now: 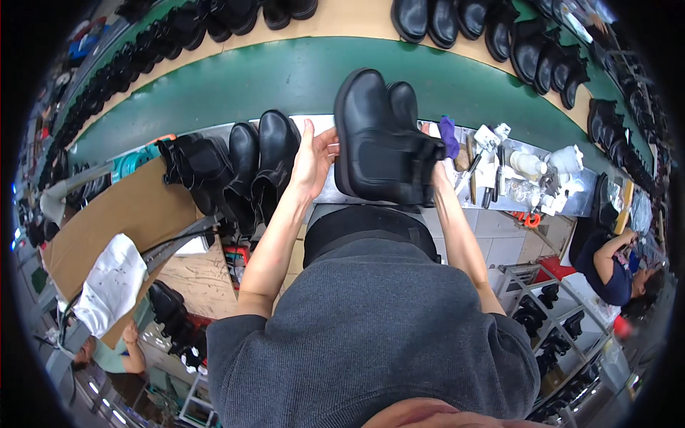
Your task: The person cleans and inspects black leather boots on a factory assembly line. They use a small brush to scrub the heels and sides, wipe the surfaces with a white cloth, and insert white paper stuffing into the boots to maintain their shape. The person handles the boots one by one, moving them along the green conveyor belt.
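Observation:
A black ankle boot (382, 160) is raised in front of me, its toe pointing away and its sole facing left. Behind it shows the toe of a second black boot (404, 104). My right hand (440, 170) grips the front boot at its shaft opening, the fingers partly hidden behind it. My left hand (314, 160) is beside the sole with thumb and fingers apart; whether the fingertips touch the boot I cannot tell. The shaft end is smeared by motion. Left of my left hand, another pair of black boots (275, 143) rests on the metal bench edge.
A green conveyor belt (285, 75) curves across the far side, with rows of black boots (442, 21) beyond it. On the right of the bench lie a purple cloth (448, 135), brushes and a clear bottle (526, 164). Cardboard (121, 221) stands left. Co-workers are at both sides.

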Tool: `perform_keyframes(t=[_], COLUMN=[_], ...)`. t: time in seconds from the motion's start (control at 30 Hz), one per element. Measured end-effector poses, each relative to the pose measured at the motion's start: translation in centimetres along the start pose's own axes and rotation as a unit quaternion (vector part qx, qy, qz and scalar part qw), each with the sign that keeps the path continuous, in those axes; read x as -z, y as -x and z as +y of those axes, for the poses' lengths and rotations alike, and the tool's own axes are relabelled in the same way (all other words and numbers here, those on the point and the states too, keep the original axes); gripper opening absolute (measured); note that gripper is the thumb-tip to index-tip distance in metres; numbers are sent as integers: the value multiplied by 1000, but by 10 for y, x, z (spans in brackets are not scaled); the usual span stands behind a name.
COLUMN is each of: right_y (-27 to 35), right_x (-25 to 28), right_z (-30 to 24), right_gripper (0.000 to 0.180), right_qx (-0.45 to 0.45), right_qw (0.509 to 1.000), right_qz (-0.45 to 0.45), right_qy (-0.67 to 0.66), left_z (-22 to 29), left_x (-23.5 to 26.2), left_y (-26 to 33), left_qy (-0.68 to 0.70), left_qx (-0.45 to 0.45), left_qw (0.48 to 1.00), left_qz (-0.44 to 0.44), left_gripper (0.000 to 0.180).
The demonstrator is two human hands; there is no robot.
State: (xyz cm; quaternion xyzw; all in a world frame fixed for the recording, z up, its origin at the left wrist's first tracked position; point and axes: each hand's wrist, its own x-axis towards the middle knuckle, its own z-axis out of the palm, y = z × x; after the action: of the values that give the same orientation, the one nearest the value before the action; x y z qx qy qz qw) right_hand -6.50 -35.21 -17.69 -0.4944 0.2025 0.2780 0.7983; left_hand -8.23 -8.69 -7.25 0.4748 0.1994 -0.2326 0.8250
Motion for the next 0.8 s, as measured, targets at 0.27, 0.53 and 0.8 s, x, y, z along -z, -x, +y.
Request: perform_keyframes(t=[0.27,0.53,0.8], right_y=[57,49,14], right_x=[-65,-66,-57], right_z=[-72,-66,-52], right_gripper=[70,61,62], right_qx=[154,320,366], right_qw=[980,878,905], right_qz=[100,173,146], right_qy=[83,309,160], left_z=[-60,-58,-41], left_x=[-1,-8,22], left_y=[-60,-67,-81], left_qy=[22,286,315], left_qx=[-17,57,78], left_qw=[991,948,894], left_qz=[-134,-125,-308], left_gripper=[45,67,76])
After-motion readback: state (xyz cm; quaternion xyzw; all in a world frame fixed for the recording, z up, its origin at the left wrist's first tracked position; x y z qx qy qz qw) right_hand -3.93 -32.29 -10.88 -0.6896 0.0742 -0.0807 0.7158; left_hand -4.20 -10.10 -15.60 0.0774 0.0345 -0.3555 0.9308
